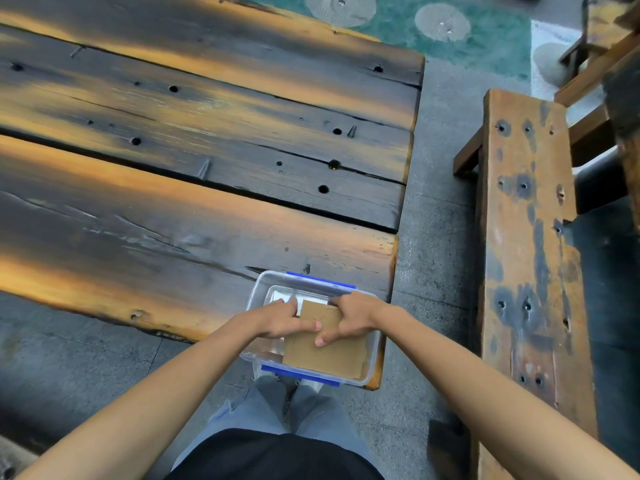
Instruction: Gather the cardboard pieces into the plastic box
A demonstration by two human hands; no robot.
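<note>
- My left hand [282,320] and right hand [349,318] both pinch the cardboard [325,344], thumbs on top, fingers curled over its far edge.
- The cardboard lies tilted inside the plastic box [372,362], under both hands.
- My judgement: press evenly, so it seats flat below the rim.
- The box sits at the bench [207,174] corner.
</note>
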